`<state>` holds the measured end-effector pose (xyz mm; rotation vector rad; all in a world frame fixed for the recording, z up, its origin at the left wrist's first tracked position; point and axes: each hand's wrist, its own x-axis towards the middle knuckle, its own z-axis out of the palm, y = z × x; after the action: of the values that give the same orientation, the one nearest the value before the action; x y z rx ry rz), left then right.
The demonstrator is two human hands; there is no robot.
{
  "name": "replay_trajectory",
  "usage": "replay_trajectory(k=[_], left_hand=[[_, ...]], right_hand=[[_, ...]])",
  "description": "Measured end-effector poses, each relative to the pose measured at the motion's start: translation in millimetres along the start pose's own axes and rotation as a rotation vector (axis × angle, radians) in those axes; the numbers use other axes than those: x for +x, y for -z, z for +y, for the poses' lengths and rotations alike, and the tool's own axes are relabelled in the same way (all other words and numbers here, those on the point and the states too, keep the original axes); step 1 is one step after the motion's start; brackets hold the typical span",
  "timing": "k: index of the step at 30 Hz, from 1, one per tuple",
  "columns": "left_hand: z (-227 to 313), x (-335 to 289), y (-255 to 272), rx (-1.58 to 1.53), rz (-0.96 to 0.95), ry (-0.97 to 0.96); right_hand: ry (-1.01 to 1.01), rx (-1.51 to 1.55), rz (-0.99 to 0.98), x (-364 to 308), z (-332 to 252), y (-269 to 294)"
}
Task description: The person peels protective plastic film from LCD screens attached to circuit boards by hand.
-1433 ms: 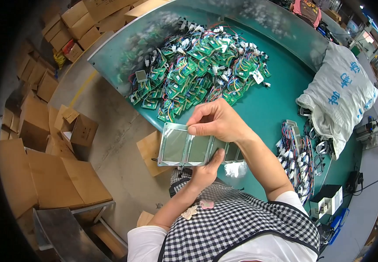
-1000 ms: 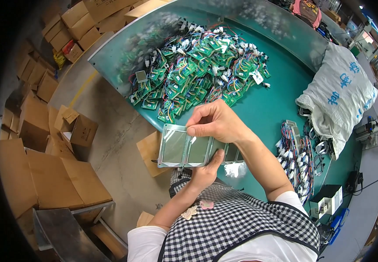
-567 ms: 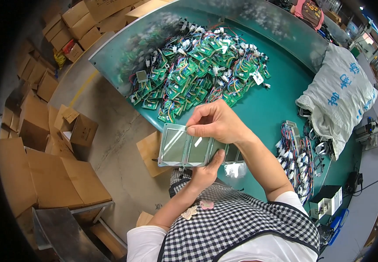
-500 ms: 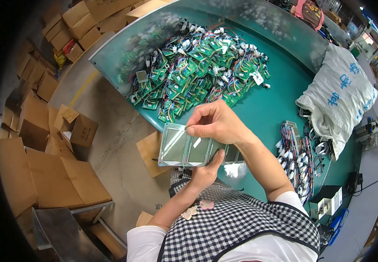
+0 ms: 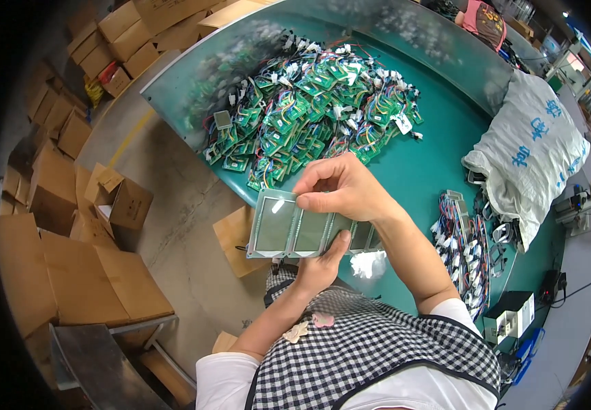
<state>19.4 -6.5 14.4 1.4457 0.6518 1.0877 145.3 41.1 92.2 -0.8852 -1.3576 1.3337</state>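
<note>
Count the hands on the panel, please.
2: the right hand at the upper edge of the panel, the left hand holding it from below, some fingers hidden behind.

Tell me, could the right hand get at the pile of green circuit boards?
Probably yes: the pile lies just beyond the right hand, nothing visibly between them, though it would likely first release the panel.

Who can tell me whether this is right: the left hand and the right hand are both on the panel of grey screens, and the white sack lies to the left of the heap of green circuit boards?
Not the sack's side: the head view shows the white sack to the right of the heap of green circuit boards. The rest stands.
</note>
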Motion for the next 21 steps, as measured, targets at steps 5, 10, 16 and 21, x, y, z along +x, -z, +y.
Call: replay_trajectory(k=[5, 10, 16, 21], left_hand=[[7.9, 3.0, -3.6, -0.007, 0.028, -0.011], [9.5, 1.9, -3.6, -0.045, 0.027, 0.047], [11.8, 3.6, -4.6, -0.041, 0.034, 0.026], [11.3, 2.7, -4.4, -0.038, 0.021, 0.052]], right_hand=[[0.017, -0.081, 0.02, 1.2, 2.6, 3.6], [-0.007, -0.074, 0.012, 2.2, 2.9, 4.7], [-0.025, -0.089, 0.024, 3.0, 3.3, 4.5], [-0.02, -0.088, 0.015, 3.5, 3.3, 4.4]])
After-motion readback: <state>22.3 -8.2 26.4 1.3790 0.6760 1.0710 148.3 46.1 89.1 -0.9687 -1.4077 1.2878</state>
